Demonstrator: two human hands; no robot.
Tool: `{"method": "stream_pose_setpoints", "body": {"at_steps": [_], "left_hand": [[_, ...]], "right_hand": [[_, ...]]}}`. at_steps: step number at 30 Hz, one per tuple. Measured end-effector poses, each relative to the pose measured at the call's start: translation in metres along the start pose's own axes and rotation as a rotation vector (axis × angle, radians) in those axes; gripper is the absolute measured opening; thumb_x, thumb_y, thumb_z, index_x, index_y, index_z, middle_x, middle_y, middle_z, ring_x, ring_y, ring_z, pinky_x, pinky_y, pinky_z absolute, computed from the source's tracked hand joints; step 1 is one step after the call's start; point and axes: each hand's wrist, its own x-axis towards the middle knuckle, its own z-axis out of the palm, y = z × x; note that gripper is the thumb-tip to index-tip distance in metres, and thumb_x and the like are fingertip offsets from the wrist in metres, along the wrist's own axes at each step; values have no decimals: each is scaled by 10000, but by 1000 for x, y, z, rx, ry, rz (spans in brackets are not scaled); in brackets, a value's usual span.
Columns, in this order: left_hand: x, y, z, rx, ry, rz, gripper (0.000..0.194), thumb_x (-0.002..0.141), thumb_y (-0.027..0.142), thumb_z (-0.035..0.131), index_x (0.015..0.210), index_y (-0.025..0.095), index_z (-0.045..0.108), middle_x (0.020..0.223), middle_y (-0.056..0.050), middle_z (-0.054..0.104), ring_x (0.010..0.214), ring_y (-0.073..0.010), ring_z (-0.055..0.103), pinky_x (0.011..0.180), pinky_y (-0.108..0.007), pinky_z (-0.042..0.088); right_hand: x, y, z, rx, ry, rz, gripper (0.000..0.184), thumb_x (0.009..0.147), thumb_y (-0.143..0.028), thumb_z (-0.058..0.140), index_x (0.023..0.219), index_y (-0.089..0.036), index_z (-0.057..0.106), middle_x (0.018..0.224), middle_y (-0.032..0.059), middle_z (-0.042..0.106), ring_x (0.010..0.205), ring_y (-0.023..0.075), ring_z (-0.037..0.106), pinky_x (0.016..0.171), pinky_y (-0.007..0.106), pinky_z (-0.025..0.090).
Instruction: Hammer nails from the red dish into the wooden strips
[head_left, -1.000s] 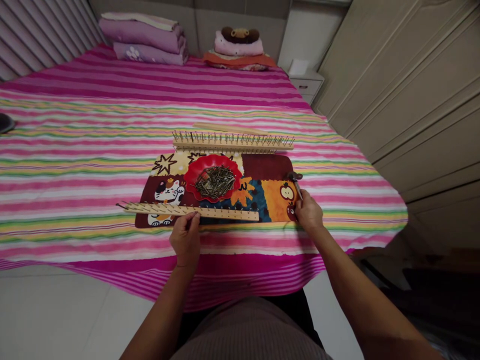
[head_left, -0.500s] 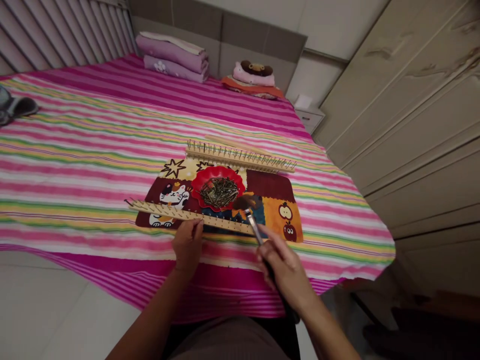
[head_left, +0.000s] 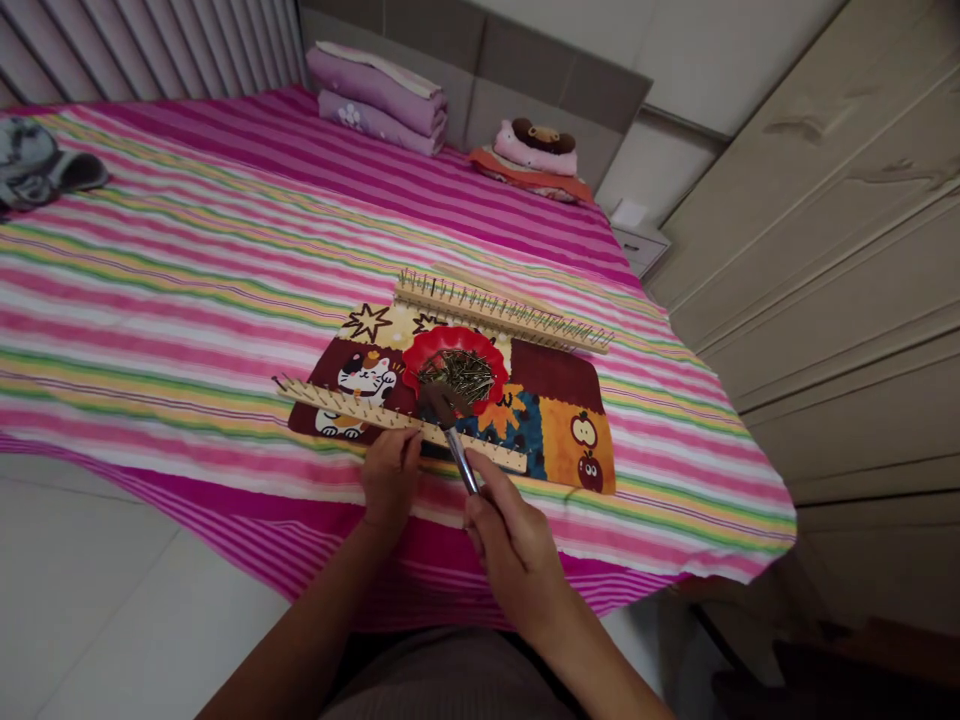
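With closed fingers my left hand [head_left: 390, 476] grips the near edge of a pale wooden strip [head_left: 360, 407] studded with nails or screws. My right hand [head_left: 517, 540] is wrapped round a brush [head_left: 459, 458] with a silver ferrule and soft dark bristles. The bristles are over the strip, in front of a red scalloped bowl [head_left: 412, 350] heaped with loose metal nails or screws [head_left: 469, 372]. Behind the bowl lies a second wooden strip [head_left: 502, 318] with many nails standing in it. A patterned mat [head_left: 555, 375] with a cat and apples is under the bowl.
A striped sheet [head_left: 187, 290] covers the bed. Folded lilac bedding [head_left: 379, 100] and a smaller pile with a pink pillow [head_left: 536, 150] lie by the headboard. A grey cloth item [head_left: 52, 170] is at far left, wardrobe doors [head_left: 825, 250] at right.
My right hand has moved the brush left along the near strip, toward my left hand. My left hand still holds the strip. The camera view has shifted slightly.
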Motion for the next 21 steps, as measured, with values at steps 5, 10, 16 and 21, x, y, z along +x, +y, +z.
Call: {"method": "stream_pose_setpoints", "body": {"at_steps": [5,10,16,21], "left_hand": [[0,0,1,16,0,-15,177,836,313,491,778,213,626,743,-35,652,748,-173,604,743,-291,455],[0,-3,2,-5,26,21,189,843,345,513,802,203,631,781,-39,669,771,-170,615,745,-286,456],[0,-4,2,10,32,25,195,847,357,509,798,210,627,776,-35,665,761,-170,617,743,-290,464],[2,-5,1,-16,25,50,205,851,379,512,820,213,629,785,-37,664,751,-169,620,739,-294,475]], "right_hand": [[3,2,2,-39,-49,-3,405,911,-277,435,1293,-255,569,648,-24,512,529,114,433,514,231,406],[5,1,-26,-41,94,-31,447,935,-313,413,1372,-243,479,621,-50,471,478,94,391,449,206,349],[49,54,-112,-493,513,53,476,885,-309,424,1316,-144,540,822,57,655,658,172,585,606,279,472],[66,104,-161,-856,556,325,427,889,-224,455,1296,-163,568,1016,115,689,856,225,645,700,289,464]]}}
